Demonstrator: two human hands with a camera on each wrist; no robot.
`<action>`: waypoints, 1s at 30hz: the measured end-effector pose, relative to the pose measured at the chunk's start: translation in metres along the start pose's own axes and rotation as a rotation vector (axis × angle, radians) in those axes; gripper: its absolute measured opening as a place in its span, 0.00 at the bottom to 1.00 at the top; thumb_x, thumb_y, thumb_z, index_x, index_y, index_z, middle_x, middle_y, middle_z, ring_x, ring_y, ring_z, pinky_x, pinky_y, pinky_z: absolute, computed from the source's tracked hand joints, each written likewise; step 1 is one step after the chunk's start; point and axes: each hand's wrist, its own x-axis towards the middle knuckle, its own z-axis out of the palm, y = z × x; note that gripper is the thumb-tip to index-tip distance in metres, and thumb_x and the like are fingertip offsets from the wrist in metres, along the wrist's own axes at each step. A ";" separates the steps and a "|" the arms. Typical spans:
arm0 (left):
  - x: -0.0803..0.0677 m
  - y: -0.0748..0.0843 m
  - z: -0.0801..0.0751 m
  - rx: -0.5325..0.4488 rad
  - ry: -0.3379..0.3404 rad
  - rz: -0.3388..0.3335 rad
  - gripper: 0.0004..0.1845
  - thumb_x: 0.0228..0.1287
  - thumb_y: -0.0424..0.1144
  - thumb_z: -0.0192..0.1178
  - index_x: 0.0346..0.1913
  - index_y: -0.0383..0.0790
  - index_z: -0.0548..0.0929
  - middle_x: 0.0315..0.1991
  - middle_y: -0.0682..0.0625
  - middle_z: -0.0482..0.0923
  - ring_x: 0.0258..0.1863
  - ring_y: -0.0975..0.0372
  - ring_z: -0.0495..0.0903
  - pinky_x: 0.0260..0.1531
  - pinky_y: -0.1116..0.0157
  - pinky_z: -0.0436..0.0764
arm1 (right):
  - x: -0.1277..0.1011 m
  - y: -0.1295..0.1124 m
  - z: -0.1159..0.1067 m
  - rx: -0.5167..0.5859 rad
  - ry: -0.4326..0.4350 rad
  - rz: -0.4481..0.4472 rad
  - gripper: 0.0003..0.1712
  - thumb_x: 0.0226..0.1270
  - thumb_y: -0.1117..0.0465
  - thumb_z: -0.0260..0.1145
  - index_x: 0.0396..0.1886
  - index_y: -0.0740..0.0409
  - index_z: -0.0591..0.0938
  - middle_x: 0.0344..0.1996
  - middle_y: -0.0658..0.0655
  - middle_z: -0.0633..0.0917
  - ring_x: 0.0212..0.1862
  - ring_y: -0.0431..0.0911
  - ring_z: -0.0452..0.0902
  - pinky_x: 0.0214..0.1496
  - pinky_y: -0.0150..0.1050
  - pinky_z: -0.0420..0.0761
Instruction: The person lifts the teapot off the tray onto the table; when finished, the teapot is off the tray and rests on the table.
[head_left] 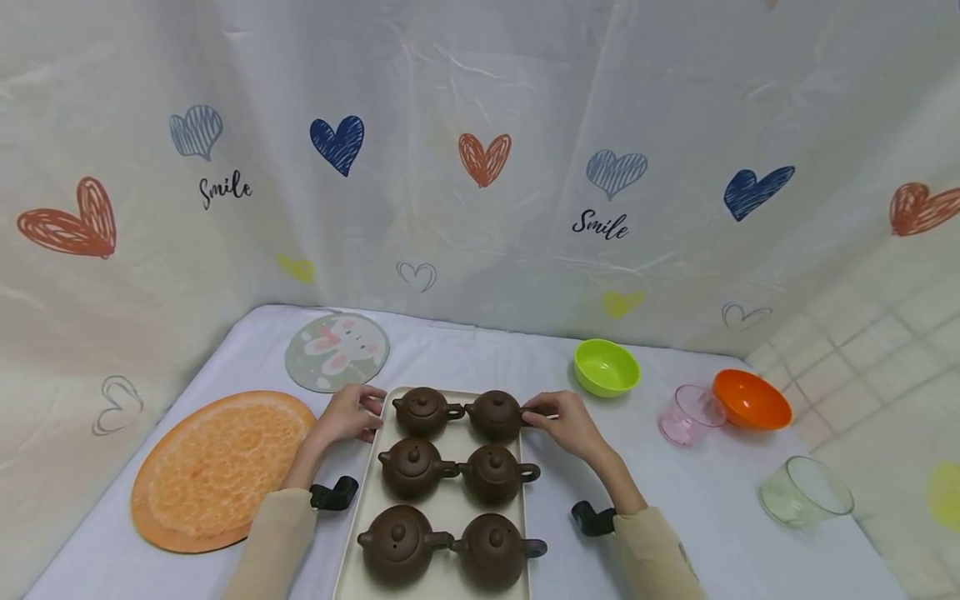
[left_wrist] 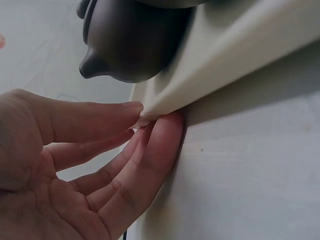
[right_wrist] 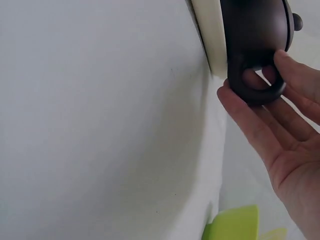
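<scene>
Head view: a cream rectangular tray [head_left: 370, 500] lies on the white-covered table [head_left: 720, 533], its near end cut off by the frame. It carries six dark brown teapots in three rows of two. At the far end stand the far-left teapot [head_left: 422, 412] and the far-right teapot [head_left: 495, 408], each near its own corner of the tray. The left hand [head_left: 348, 414] is at the tray's left edge, close to the far-left corner; the right hand [head_left: 562, 421] reaches the far-right teapot from beyond the right edge. A bunny-print round mat [head_left: 337, 352] lies by the table's far-left corner, an orange round mat [head_left: 225, 471] along its left edge. A lime green bowl [head_left: 607, 368] stands near the far edge, while an orange bowl [head_left: 752, 400], a pink glass [head_left: 692, 415] and a pale green glass [head_left: 805, 492] stand toward the right edge.

Left wrist view: the left hand pinches the tray's rim, thumb above and fingertips tucked beneath. The far-left teapot sits just inside that rim.

Right wrist view: thumb and fingers pinch the far-right teapot's looped handle [right_wrist: 257, 97] at the tray's edge.
</scene>
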 end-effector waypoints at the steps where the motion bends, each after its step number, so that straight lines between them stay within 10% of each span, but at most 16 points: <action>1: 0.000 0.000 0.000 -0.004 -0.003 0.001 0.26 0.48 0.19 0.59 0.55 0.22 0.75 0.33 0.39 0.78 0.19 0.61 0.79 0.21 0.62 0.85 | 0.000 0.001 0.000 0.008 0.004 -0.002 0.07 0.59 0.66 0.69 0.37 0.62 0.87 0.33 0.55 0.88 0.38 0.47 0.85 0.41 0.37 0.85; 11: -0.002 0.001 -0.001 0.021 0.018 0.011 0.26 0.47 0.19 0.59 0.55 0.22 0.75 0.33 0.39 0.79 0.18 0.61 0.79 0.20 0.61 0.85 | -0.002 0.004 -0.006 0.099 0.017 0.003 0.09 0.58 0.67 0.69 0.37 0.67 0.87 0.34 0.62 0.88 0.37 0.49 0.86 0.36 0.31 0.85; 18: -0.001 0.000 0.003 0.030 0.020 0.022 0.26 0.47 0.19 0.59 0.55 0.22 0.75 0.32 0.40 0.79 0.18 0.61 0.79 0.19 0.62 0.85 | -0.030 0.018 -0.050 0.235 0.036 0.008 0.12 0.58 0.70 0.68 0.40 0.75 0.84 0.35 0.68 0.86 0.34 0.40 0.85 0.37 0.32 0.85; 30: -0.001 0.002 0.003 0.057 0.050 0.027 0.26 0.45 0.18 0.57 0.54 0.22 0.76 0.29 0.41 0.79 0.18 0.61 0.78 0.17 0.63 0.84 | -0.092 0.070 -0.123 0.014 0.066 0.189 0.15 0.62 0.65 0.67 0.44 0.73 0.84 0.36 0.65 0.87 0.35 0.33 0.83 0.39 0.26 0.82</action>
